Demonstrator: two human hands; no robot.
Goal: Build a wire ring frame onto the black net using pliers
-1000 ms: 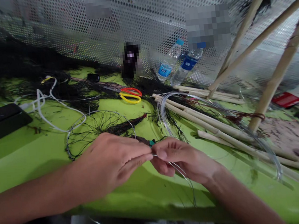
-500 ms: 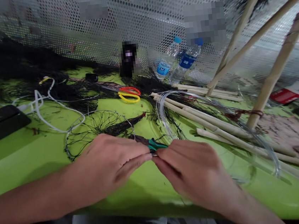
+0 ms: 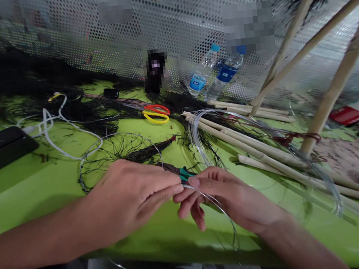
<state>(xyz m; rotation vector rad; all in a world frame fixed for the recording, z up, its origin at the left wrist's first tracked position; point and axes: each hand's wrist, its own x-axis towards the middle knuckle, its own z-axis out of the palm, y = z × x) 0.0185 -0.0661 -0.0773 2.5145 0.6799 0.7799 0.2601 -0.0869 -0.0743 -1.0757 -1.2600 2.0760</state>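
Observation:
Near the front of the green table [image 3: 56, 211], my left hand [image 3: 143, 185] is closed, its thumb and fingers pinching a thin wire. Twisted wire [image 3: 217, 203] comes out at its fingertips and trails down to the right. My right hand [image 3: 217, 190] is beside it, fingers curled and partly spread, the thumb and forefinger at the wire. Green-handled pliers [image 3: 185, 173] lie just behind the fingertips, partly hidden. A wire hoop with black netting [image 3: 116, 147] lies behind my left hand, and a dark bundle [image 3: 149, 151] rests across it.
Scissors with red and yellow handles [image 3: 156, 113] lie farther back. Coiled clear wire [image 3: 199, 139] and wooden sticks [image 3: 248, 146] are at the right. Two water bottles [image 3: 197, 81] stand by the perforated metal panel [image 3: 174, 19]. A black device [image 3: 4, 148] with white cable is at the left.
My right hand has turned over and loosened its fingers, and the wire ends are now visible below it. My left hand has kept its pinch.

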